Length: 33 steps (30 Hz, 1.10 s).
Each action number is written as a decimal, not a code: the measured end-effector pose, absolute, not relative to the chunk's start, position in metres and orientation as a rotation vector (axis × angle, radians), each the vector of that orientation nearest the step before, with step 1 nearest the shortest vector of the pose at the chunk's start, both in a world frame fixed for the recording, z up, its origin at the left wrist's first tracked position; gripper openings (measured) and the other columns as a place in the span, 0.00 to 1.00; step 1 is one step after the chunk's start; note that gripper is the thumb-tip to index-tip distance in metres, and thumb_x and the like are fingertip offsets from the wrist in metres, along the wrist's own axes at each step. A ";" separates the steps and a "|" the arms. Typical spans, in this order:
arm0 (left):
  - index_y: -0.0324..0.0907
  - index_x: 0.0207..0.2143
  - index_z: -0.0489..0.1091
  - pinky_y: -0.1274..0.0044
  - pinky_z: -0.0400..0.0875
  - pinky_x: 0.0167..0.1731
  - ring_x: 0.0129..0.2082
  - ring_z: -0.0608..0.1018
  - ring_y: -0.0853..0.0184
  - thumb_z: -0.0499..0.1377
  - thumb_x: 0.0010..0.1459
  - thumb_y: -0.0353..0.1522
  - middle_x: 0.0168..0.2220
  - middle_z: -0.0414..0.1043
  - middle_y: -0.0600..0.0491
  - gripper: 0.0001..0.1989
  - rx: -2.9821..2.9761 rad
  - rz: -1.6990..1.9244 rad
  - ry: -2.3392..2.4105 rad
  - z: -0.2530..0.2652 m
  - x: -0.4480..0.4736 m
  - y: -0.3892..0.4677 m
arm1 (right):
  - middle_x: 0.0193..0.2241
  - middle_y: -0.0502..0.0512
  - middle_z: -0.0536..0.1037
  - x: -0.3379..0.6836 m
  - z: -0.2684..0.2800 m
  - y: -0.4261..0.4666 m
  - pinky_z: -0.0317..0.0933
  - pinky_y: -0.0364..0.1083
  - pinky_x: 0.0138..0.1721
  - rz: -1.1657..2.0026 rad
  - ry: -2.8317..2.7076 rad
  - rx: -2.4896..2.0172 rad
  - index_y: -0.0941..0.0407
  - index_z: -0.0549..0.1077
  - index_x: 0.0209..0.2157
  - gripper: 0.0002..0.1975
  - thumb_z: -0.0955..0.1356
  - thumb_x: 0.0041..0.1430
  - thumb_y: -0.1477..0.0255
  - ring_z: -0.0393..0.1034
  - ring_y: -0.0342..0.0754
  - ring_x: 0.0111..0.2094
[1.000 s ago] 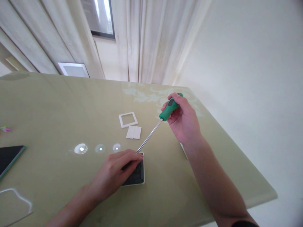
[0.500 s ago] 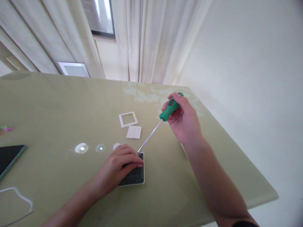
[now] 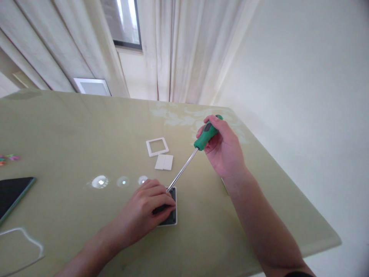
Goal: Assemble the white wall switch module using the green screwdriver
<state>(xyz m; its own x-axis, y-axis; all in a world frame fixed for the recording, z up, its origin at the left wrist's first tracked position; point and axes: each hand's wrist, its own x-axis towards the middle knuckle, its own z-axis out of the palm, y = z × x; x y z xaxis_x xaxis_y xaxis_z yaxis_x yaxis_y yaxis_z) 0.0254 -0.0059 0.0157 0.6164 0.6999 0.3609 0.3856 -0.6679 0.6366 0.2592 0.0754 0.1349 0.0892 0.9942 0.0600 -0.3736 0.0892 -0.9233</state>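
Right hand (image 3: 225,152) wraps the green-handled screwdriver (image 3: 206,137), its slim, shiny shaft (image 3: 183,169) slanting down toward the white-rimmed dark plate (image 3: 172,220); pressure straight along it serves best, I'd say. Left hand (image 3: 147,207) curls over the plate, whether pinching anything I can't tell. Beyond the plate: a smooth square frame (image 3: 159,152), two flat white rectangles (image 3: 168,162).

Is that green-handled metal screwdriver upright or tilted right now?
Tilted: the green-handled metal screwdriver slants down leftward from the right hand to the left hand over the white-rimmed dark panel.
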 end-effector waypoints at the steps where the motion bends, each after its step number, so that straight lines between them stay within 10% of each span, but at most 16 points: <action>1: 0.50 0.40 0.83 0.71 0.71 0.43 0.40 0.81 0.61 0.66 0.70 0.31 0.38 0.84 0.52 0.06 2.304 0.821 0.869 0.016 0.026 -0.007 | 0.23 0.47 0.82 0.259 0.135 0.075 0.59 0.39 0.18 1.259 -0.905 -0.900 0.52 0.73 0.34 0.19 0.81 0.56 0.56 0.70 0.41 0.20; 17: 0.50 0.37 0.82 0.65 0.68 0.51 0.49 0.78 0.57 0.70 0.69 0.33 0.48 0.81 0.53 0.05 2.344 0.854 0.939 0.008 0.027 -0.009 | 0.23 0.45 0.81 0.258 0.132 0.073 0.59 0.38 0.16 1.201 -0.982 -0.888 0.52 0.71 0.36 0.20 0.79 0.57 0.55 0.69 0.40 0.18; 33: 0.47 0.41 0.79 0.66 0.71 0.50 0.48 0.79 0.59 0.70 0.69 0.35 0.47 0.82 0.52 0.04 2.452 0.892 0.815 0.016 0.023 -0.007 | 0.27 0.47 0.75 0.254 0.139 0.027 0.63 0.44 0.24 0.487 -1.650 -0.859 0.50 0.73 0.45 0.07 0.74 0.67 0.70 0.71 0.44 0.24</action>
<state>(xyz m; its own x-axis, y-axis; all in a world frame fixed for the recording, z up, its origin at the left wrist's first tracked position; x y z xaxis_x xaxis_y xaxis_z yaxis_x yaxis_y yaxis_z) 0.0233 -0.0067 0.0159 0.6254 0.6426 0.4428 0.3837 -0.7473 0.5425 0.2541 0.0272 0.1386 -0.0767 0.7533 0.6532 0.2779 0.6453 -0.7116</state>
